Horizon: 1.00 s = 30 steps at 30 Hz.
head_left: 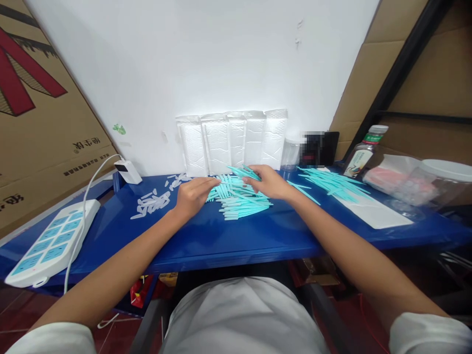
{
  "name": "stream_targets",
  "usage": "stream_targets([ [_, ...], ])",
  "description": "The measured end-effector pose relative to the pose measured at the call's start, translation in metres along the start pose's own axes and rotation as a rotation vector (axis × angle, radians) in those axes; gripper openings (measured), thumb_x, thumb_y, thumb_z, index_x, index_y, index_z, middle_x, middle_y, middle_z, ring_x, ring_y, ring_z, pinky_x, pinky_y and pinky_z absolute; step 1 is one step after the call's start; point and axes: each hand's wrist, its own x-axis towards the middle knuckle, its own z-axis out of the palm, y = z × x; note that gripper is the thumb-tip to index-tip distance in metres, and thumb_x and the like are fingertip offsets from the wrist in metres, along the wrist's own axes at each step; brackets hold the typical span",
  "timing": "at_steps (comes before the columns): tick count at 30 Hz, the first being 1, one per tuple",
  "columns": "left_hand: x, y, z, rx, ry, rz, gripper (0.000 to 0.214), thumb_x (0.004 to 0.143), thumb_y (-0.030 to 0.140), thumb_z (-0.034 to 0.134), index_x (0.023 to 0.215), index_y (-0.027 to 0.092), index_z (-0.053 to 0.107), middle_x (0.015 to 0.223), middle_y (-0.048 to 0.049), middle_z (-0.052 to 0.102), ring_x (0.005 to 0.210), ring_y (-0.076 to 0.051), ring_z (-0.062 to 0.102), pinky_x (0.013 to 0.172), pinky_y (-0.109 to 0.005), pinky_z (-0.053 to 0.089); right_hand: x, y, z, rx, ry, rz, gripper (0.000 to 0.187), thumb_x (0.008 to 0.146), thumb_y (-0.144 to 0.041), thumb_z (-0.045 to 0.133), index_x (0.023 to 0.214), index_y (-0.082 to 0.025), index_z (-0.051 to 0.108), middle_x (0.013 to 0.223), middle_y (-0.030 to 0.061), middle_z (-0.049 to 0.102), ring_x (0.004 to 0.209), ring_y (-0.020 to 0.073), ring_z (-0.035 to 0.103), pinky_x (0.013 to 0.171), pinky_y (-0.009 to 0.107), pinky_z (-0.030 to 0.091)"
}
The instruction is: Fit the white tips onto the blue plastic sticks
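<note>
My right hand (271,182) is closed around a small bunch of slim turquoise sticks (241,171), whose ends stick out to the left past the fingers. Facing it, my left hand (193,196) has its thumb and fingers pinched together at the left edge of a pile of turquoise sticks (245,206). Whatever lies between those left fingertips is too small to make out. Small translucent white tube-like pieces (153,202) are scattered on the blue table (221,248), left of my left hand.
White padded envelopes (217,145) lean on the wall behind the pile. To the right, more turquoise sticks (332,184) lie partly on a white sheet (379,214), near a bottle (365,152) and clear jars (446,182). A power strip (55,241) and a white device (128,171) stand left.
</note>
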Motion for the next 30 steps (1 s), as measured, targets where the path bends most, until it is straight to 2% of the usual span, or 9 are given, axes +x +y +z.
stream_targets([
  [3,-0.002,-0.018,-0.005,-0.017,-0.025,-0.279,0.023,0.099,0.034,0.064,0.104,0.021,0.082,0.103,-0.0063,0.082,0.091,-0.020,0.076,0.079,-0.030,0.059,0.002,0.018,-0.010,-0.216,0.163,0.036,0.021,0.096,-0.031,0.058,0.083,-0.017,0.068,0.087,0.0057,0.074,0.082,0.0209,0.065,0.076,0.029,0.043],
  [8,-0.010,-0.050,-0.016,0.065,-0.151,-0.597,0.030,0.093,0.046,0.067,0.101,0.022,0.085,0.099,-0.0061,0.083,0.075,-0.022,0.073,0.075,-0.033,0.056,0.004,0.046,-0.021,-0.387,0.230,0.108,0.017,0.096,-0.025,0.057,0.084,-0.018,0.065,0.085,0.0063,0.076,0.082,0.0219,0.067,0.074,0.030,0.040],
  [11,-0.014,-0.055,-0.011,0.128,-0.215,-0.614,0.030,0.093,0.045,0.067,0.104,0.024,0.085,0.098,-0.0057,0.083,0.079,-0.024,0.074,0.079,-0.035,0.055,0.005,0.051,-0.021,-0.408,0.224,0.109,0.015,0.097,-0.023,0.057,0.086,-0.019,0.065,0.088,0.0063,0.077,0.084,0.0223,0.068,0.076,0.030,0.041],
  [16,-0.014,-0.052,0.009,0.122,-0.342,-0.513,0.033,0.095,0.046,0.063,0.106,0.024,0.084,0.111,-0.0079,0.081,0.103,-0.029,0.075,0.095,-0.039,0.054,0.005,0.050,-0.020,-0.419,0.216,0.093,0.017,0.097,-0.023,0.056,0.084,-0.019,0.066,0.087,0.0055,0.077,0.084,0.0218,0.068,0.077,0.030,0.041],
  [18,-0.011,-0.056,0.006,0.098,-0.373,-0.468,0.039,0.096,0.048,0.060,0.113,0.022,0.082,0.118,-0.0097,0.079,0.111,-0.029,0.072,0.100,-0.039,0.052,0.005,0.049,-0.021,-0.421,0.213,0.102,0.018,0.097,-0.023,0.056,0.084,-0.018,0.067,0.087,0.0058,0.077,0.084,0.0215,0.068,0.077,0.029,0.041],
  [21,-0.004,-0.074,-0.022,0.168,-0.377,-0.488,0.045,0.096,0.051,0.057,0.121,0.020,0.079,0.111,-0.0104,0.080,0.102,-0.028,0.073,0.096,-0.038,0.052,0.005,0.049,-0.022,-0.432,0.212,0.133,0.018,0.096,-0.022,0.054,0.085,-0.018,0.067,0.087,0.0066,0.076,0.084,0.0214,0.067,0.076,0.029,0.041],
  [23,-0.002,-0.091,-0.053,0.243,-0.464,-0.577,0.043,0.090,0.054,0.061,0.107,0.020,0.081,0.091,-0.0089,0.080,0.083,-0.025,0.072,0.079,-0.034,0.053,0.005,0.050,-0.023,-0.466,0.210,0.153,0.015,0.094,-0.020,0.055,0.087,-0.017,0.067,0.090,0.0081,0.076,0.084,0.0222,0.067,0.075,0.030,0.040],
  [27,-0.008,-0.119,-0.102,0.221,-0.770,-0.796,0.042,0.071,0.061,0.075,0.086,0.022,0.080,0.072,-0.0049,0.074,0.066,-0.021,0.066,0.059,-0.029,0.044,0.006,0.057,-0.024,-0.532,0.167,0.122,0.015,0.095,-0.023,0.055,0.091,-0.016,0.067,0.096,0.0115,0.075,0.089,0.0247,0.066,0.075,0.031,0.039],
  [30,-0.015,-0.125,-0.111,0.155,-0.922,-0.933,0.052,0.058,0.065,0.081,0.088,0.022,0.078,0.075,-0.0036,0.075,0.065,-0.021,0.066,0.056,-0.027,0.043,0.006,0.064,-0.025,-0.510,0.112,0.080,0.019,0.097,-0.025,0.052,0.094,-0.016,0.068,0.100,0.0116,0.075,0.092,0.0253,0.066,0.078,0.031,0.041],
])
